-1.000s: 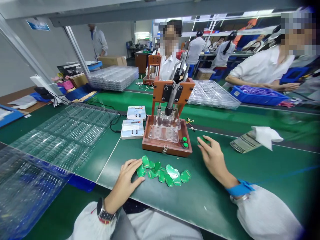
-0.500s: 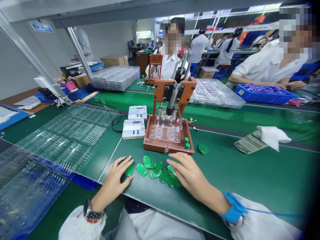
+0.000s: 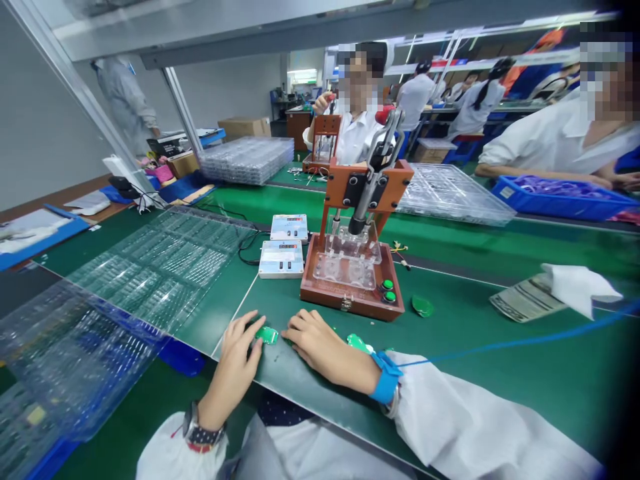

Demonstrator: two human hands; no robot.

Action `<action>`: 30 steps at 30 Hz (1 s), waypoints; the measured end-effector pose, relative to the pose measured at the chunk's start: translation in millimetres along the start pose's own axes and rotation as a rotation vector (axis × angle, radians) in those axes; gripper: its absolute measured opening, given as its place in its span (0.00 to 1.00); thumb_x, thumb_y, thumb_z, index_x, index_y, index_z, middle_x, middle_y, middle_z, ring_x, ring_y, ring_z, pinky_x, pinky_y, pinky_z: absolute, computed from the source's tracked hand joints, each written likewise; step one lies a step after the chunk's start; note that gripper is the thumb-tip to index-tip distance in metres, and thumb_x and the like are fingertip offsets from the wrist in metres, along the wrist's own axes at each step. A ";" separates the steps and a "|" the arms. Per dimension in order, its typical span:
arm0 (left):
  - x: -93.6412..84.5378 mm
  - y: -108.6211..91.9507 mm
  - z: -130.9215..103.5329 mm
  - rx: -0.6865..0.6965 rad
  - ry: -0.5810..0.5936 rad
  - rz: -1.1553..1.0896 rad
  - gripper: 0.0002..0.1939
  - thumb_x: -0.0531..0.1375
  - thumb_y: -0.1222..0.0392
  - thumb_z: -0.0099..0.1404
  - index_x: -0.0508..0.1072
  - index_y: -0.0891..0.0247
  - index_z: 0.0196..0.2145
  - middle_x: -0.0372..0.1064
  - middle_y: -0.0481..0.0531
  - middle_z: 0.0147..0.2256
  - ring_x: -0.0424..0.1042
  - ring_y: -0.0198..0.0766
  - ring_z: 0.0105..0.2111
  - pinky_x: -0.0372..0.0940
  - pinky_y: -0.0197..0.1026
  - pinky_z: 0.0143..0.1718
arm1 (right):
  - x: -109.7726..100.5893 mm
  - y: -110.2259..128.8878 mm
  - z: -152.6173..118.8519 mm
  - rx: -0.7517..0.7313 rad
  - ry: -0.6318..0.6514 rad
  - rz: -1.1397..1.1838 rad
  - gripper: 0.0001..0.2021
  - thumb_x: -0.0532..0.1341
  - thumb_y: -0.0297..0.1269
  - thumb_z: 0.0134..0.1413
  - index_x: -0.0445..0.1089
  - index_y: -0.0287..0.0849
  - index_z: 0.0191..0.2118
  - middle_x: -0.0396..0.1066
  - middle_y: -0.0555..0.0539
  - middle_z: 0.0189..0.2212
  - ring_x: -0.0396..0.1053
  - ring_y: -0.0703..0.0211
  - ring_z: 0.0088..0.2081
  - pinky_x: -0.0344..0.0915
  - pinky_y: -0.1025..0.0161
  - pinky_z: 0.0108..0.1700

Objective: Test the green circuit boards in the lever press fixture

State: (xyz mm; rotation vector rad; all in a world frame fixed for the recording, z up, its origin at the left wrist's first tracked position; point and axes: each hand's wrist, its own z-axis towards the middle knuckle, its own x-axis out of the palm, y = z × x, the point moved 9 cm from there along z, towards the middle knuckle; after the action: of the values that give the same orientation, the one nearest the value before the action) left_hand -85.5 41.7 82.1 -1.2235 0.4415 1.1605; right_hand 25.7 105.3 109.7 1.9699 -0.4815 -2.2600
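My left hand point(image 3: 241, 350) rests at the table's front edge with thumb and fingers apart. A green, rounded circuit board point(image 3: 269, 335) lies by its fingertips, between index finger and thumb. Just right of it is my right hand point(image 3: 320, 345), palm down and fingers bent toward the tabletop, not closed into a fist. Its thumb is hidden, and it covers most of the loose boards. Some green boards point(image 3: 357, 343) show behind its wrist. Beyond the hands stands a toggle-clamp test fixture point(image 3: 353, 297) with a brown base and clear plates.
Two white meter boxes point(image 3: 281, 259) sit left of the fixture. Clear plastic trays point(image 3: 165, 260) lie at the left. A single green board point(image 3: 423, 307) is right of the fixture, with a tissue packet point(image 3: 530, 297) farther right. A blue bin point(image 3: 560, 200) stands near a co-worker.
My right hand has moved left over the boards and come close to my left hand. My left hand stays beside one board. The camera view has shifted slightly.
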 end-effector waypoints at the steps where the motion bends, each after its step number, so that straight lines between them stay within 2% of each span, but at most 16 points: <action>1: -2.1 -1.5 -1.1 -0.029 -0.038 0.032 0.17 0.50 0.59 0.68 0.70 0.60 0.51 0.65 0.58 0.50 0.63 0.49 0.50 0.62 0.53 0.50 | 0.3 -0.1 -1.1 -0.006 -0.014 0.016 0.13 0.50 0.24 0.61 0.65 0.39 0.48 0.64 0.43 0.39 0.59 0.54 0.42 0.60 0.57 0.45; 4: 1.9 -11.0 -3.9 -0.071 -0.094 0.122 0.17 0.53 0.54 0.67 0.71 0.64 0.49 0.66 0.60 0.44 0.64 0.51 0.44 0.64 0.54 0.46 | 2.2 1.5 -4.5 -0.050 -0.040 0.085 0.16 0.49 0.21 0.59 0.64 0.40 0.50 0.65 0.43 0.42 0.60 0.55 0.45 0.61 0.56 0.47; 8: 14.3 -14.8 -2.2 -0.051 -0.034 0.057 0.16 0.53 0.61 0.66 0.71 0.63 0.50 0.66 0.60 0.46 0.64 0.51 0.45 0.64 0.55 0.47 | 4.7 12.5 -12.5 -0.177 -0.086 0.172 0.19 0.51 0.18 0.56 0.64 0.40 0.51 0.65 0.42 0.47 0.60 0.56 0.51 0.61 0.57 0.53; 10: 17.6 -9.5 -0.4 -0.042 0.045 -0.011 0.18 0.53 0.65 0.64 0.71 0.60 0.51 0.67 0.58 0.49 0.63 0.50 0.48 0.63 0.55 0.48 | 3.0 10.9 -15.9 -0.116 -0.151 0.133 0.16 0.51 0.21 0.59 0.64 0.39 0.51 0.63 0.42 0.50 0.58 0.55 0.53 0.61 0.55 0.54; 12: 19.1 -2.3 0.3 -0.042 0.137 -0.055 0.21 0.55 0.66 0.62 0.69 0.58 0.53 0.65 0.57 0.52 0.62 0.50 0.51 0.61 0.56 0.51 | 2.0 4.9 -18.6 0.032 -0.198 0.031 0.11 0.55 0.30 0.61 0.64 0.38 0.49 0.63 0.39 0.49 0.58 0.49 0.53 0.63 0.50 0.53; 14: 17.5 5.2 0.3 -0.066 0.184 -0.080 0.23 0.56 0.64 0.62 0.67 0.56 0.55 0.63 0.56 0.55 0.60 0.50 0.54 0.59 0.57 0.53 | 4.8 3.1 -20.1 0.140 -0.183 -0.062 0.15 0.60 0.39 0.58 0.65 0.37 0.47 0.63 0.38 0.46 0.60 0.44 0.50 0.64 0.47 0.49; 17: 13.3 9.8 1.6 -0.094 0.158 -0.072 0.22 0.58 0.61 0.62 0.67 0.57 0.55 0.65 0.56 0.53 0.61 0.49 0.53 0.57 0.56 0.54 | 11.4 8.0 -19.0 0.158 -0.127 -0.086 0.13 0.62 0.38 0.56 0.66 0.37 0.46 0.63 0.40 0.42 0.61 0.45 0.48 0.65 0.47 0.47; 19: 11.8 6.6 2.8 -0.081 0.123 -0.027 0.19 0.58 0.61 0.63 0.69 0.57 0.52 0.68 0.55 0.48 0.63 0.49 0.50 0.59 0.55 0.51 | 12.2 10.5 -18.6 0.132 -0.110 -0.021 0.13 0.62 0.35 0.57 0.66 0.39 0.47 0.63 0.42 0.43 0.61 0.47 0.47 0.65 0.49 0.48; 21: 8.9 2.7 3.4 -0.068 0.077 0.049 0.15 0.57 0.59 0.64 0.72 0.59 0.48 0.69 0.56 0.43 0.65 0.49 0.46 0.61 0.54 0.47 | 6.7 8.3 -20.0 0.107 -0.134 0.085 0.16 0.63 0.37 0.56 0.65 0.41 0.49 0.63 0.43 0.44 0.62 0.50 0.46 0.65 0.51 0.48; 23: 4.2 1.2 2.3 -0.065 0.035 0.115 0.14 0.56 0.55 0.65 0.74 0.60 0.46 0.69 0.57 0.41 0.65 0.50 0.45 0.62 0.53 0.44 | -9.8 -2.3 -25.2 0.100 -0.248 0.158 0.18 0.63 0.40 0.55 0.64 0.42 0.51 0.63 0.43 0.45 0.62 0.51 0.47 0.66 0.52 0.48; 25: 1.5 0.6 -0.1 -0.031 0.032 0.112 0.16 0.53 0.55 0.67 0.73 0.60 0.49 0.67 0.59 0.47 0.64 0.51 0.48 0.62 0.54 0.46 | -36.6 -23.6 -37.1 0.122 -0.456 0.136 0.17 0.61 0.40 0.58 0.65 0.42 0.52 0.63 0.40 0.47 0.61 0.50 0.49 0.65 0.50 0.49; 27: 3.2 -0.9 -2.9 0.048 0.082 0.052 0.18 0.50 0.57 0.69 0.69 0.56 0.53 0.65 0.57 0.53 0.62 0.51 0.52 0.61 0.54 0.50 | -63.5 -53.2 -53.5 0.179 -0.655 0.048 0.15 0.59 0.40 0.60 0.67 0.41 0.50 0.64 0.39 0.47 0.61 0.47 0.49 0.64 0.47 0.49; 29: 5.8 -1.7 -4.7 0.123 0.144 0.000 0.18 0.50 0.60 0.68 0.70 0.53 0.53 0.66 0.55 0.53 0.63 0.49 0.52 0.60 0.53 0.51 | -83.1 -87.6 -66.4 0.253 -0.752 -0.025 0.14 0.59 0.41 0.59 0.70 0.41 0.47 0.66 0.38 0.45 0.63 0.46 0.48 0.65 0.46 0.48; 30: 6.1 -0.9 -4.2 0.139 0.166 -0.012 0.17 0.51 0.61 0.67 0.72 0.53 0.51 0.69 0.55 0.50 0.65 0.49 0.50 0.61 0.53 0.49 | -89.6 -104.5 -69.5 0.283 -0.755 -0.037 0.13 0.60 0.42 0.58 0.71 0.41 0.46 0.66 0.39 0.44 0.63 0.47 0.47 0.65 0.46 0.47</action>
State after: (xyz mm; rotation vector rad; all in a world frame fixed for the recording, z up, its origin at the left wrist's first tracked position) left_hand -81.0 40.9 76.3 -1.2037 0.6284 1.0045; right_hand 120.9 217.8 155.0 1.1279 -0.8665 -3.0522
